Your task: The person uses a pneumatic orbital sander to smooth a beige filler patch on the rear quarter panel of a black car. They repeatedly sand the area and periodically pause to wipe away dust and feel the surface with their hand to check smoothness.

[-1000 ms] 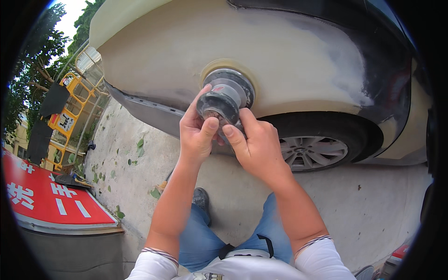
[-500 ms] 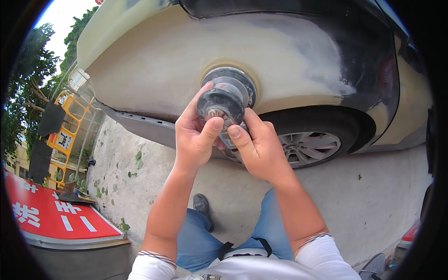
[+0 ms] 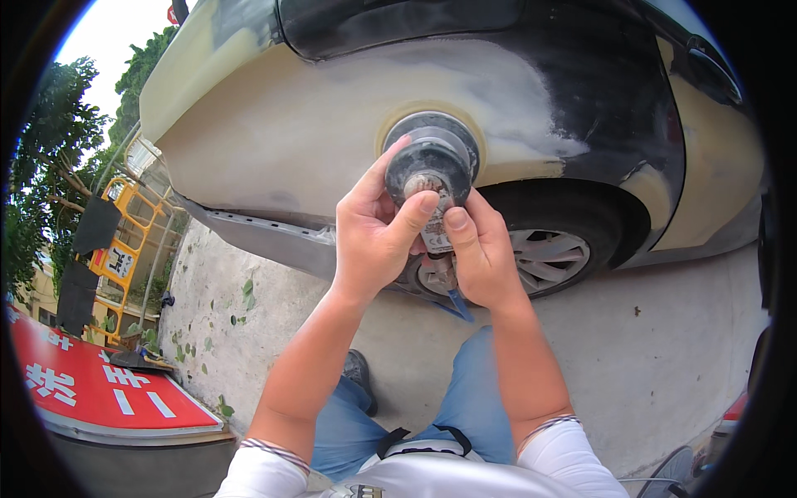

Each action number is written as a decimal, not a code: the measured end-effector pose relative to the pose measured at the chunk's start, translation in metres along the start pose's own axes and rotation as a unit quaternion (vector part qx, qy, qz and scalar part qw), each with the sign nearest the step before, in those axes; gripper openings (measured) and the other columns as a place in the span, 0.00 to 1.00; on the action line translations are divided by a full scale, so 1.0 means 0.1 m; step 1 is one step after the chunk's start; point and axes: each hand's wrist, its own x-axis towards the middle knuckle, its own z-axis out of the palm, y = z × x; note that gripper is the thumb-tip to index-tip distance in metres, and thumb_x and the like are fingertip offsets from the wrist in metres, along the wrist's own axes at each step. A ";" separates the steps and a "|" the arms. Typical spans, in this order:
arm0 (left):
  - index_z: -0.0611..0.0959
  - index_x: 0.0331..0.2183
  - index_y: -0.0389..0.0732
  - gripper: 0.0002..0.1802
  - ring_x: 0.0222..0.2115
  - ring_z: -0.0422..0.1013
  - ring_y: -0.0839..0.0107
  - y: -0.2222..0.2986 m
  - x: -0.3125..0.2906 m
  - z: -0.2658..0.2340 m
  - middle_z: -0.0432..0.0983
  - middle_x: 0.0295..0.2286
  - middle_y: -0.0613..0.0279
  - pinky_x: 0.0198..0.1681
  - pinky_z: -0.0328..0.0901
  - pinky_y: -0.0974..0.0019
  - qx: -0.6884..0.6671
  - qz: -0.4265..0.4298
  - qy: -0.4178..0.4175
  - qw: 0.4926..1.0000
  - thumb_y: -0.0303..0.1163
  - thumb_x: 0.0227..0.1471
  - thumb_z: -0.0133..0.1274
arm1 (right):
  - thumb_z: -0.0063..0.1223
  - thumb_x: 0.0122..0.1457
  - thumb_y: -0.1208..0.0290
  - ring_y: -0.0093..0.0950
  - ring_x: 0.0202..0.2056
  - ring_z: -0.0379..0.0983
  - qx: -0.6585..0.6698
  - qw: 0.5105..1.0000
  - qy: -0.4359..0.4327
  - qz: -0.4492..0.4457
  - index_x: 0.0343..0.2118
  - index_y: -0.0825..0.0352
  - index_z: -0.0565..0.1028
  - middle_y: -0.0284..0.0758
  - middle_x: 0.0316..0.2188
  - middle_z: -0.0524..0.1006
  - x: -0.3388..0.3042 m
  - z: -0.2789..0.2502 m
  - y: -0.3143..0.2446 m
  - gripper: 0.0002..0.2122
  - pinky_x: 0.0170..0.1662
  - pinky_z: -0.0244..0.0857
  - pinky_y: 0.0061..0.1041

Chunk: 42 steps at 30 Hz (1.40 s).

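Observation:
Both hands grip a dark, round-headed orbital sander (image 3: 429, 166) whose disc faces the side of a car (image 3: 307, 124). My left hand (image 3: 378, 224) wraps around its left side, thumb lying over the top of the body. On the other side my right hand (image 3: 486, 249) holds the handle, thumb along it. A blue hose (image 3: 455, 305) hangs from the handle's lower end. The panel around the disc is patchy beige and grey filler, with black paint toward the right. Whether the disc presses on the panel is hard to make out.
Below the panel is a wheel (image 3: 548, 259) in its arch. A grey bumper edge (image 3: 266, 236) runs to the left. A red sign (image 3: 108, 386) lies at the lower left, near a yellow barrier (image 3: 120, 257). My shoe (image 3: 359, 382) stands on the concrete ground (image 3: 614, 357).
The sander and both hands have moved to the right along the panel. Its handle has turned more upright in view, and the blue hose now shows below it.

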 end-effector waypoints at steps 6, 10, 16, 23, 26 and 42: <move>0.78 0.62 0.29 0.38 0.20 0.74 0.75 0.09 0.16 0.94 0.80 0.20 0.55 0.29 0.70 0.68 0.151 0.033 -0.093 0.984 0.37 0.55 0.71 | 0.34 0.80 0.42 0.29 0.59 0.73 -0.020 0.993 0.103 -0.043 0.62 0.70 0.72 0.37 0.57 0.77 -0.30 -0.71 -0.18 0.31 0.65 0.65 0.31; 0.77 0.64 0.30 0.38 0.22 0.73 0.80 -0.04 0.01 0.74 0.82 0.23 0.60 0.29 0.69 0.69 0.113 0.031 -0.047 0.992 0.35 0.57 0.70 | 0.40 0.78 0.41 0.23 0.46 0.78 -0.019 0.994 0.087 -0.069 0.57 0.69 0.75 0.35 0.47 0.81 -0.30 -0.53 -0.09 0.30 0.49 0.74 0.25; 0.66 0.71 0.31 0.40 0.36 0.79 0.82 -0.06 -0.37 0.04 0.84 0.43 0.61 0.30 0.74 0.77 -0.050 -0.068 0.095 0.992 0.33 0.66 0.65 | 0.53 0.75 0.46 0.23 0.31 0.79 -0.115 0.989 -0.075 0.047 0.44 0.72 0.73 0.39 0.30 0.83 -0.18 0.01 0.07 0.25 0.31 0.77 0.30; 0.73 0.68 0.33 0.39 0.24 0.64 0.85 -0.13 -0.22 1.01 0.74 0.26 0.74 0.31 0.64 0.76 0.050 0.015 -0.037 0.998 0.32 0.61 0.68 | 0.36 0.79 0.43 0.35 0.63 0.74 0.004 0.994 0.106 -0.008 0.65 0.72 0.71 0.42 0.62 0.77 -0.41 -0.78 -0.12 0.33 0.67 0.67 0.36; 0.72 0.69 0.33 0.39 0.25 0.65 0.86 -0.08 -0.29 0.77 0.75 0.26 0.73 0.31 0.64 0.76 0.042 -0.009 -0.009 0.999 0.31 0.61 0.68 | 0.37 0.79 0.42 0.34 0.63 0.73 -0.001 0.997 0.070 -0.017 0.64 0.72 0.71 0.42 0.63 0.75 -0.38 -0.61 0.04 0.33 0.69 0.64 0.35; 0.70 0.70 0.39 0.43 0.26 0.69 0.84 -0.77 -0.87 -0.81 0.79 0.37 0.70 0.26 0.65 0.76 -0.224 -0.051 0.137 0.964 0.46 0.63 0.69 | 0.53 0.73 0.45 0.53 0.26 0.79 -0.306 0.941 -0.143 0.010 0.41 0.69 0.75 0.47 0.22 0.80 -0.10 0.62 0.53 0.24 0.31 0.71 0.43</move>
